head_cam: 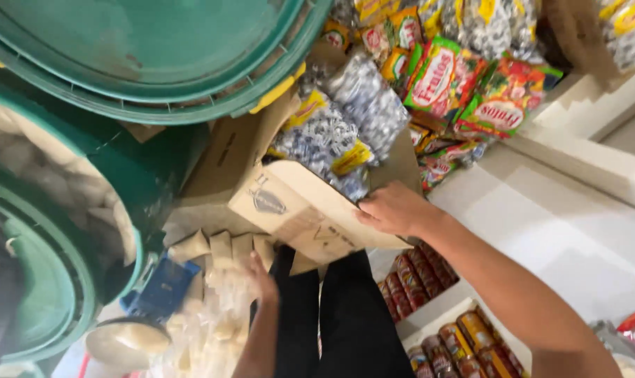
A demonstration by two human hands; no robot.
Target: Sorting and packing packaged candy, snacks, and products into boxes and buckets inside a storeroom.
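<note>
Here, right hand (394, 208) flat, fingers together on cardboard box (296, 210) flap; left hand (261, 274) w/ fingers hidden, grip unclear.

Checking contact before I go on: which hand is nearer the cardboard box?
The right hand: it rests on the flap of the cardboard box. The left hand is below the box, by the small clear packets, apart from it.

Bare forearms, black trousers (345, 322)

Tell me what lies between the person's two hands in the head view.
Head view: the cardboard box flap and the person's black-clad legs lie between the left hand and the right hand.
</note>
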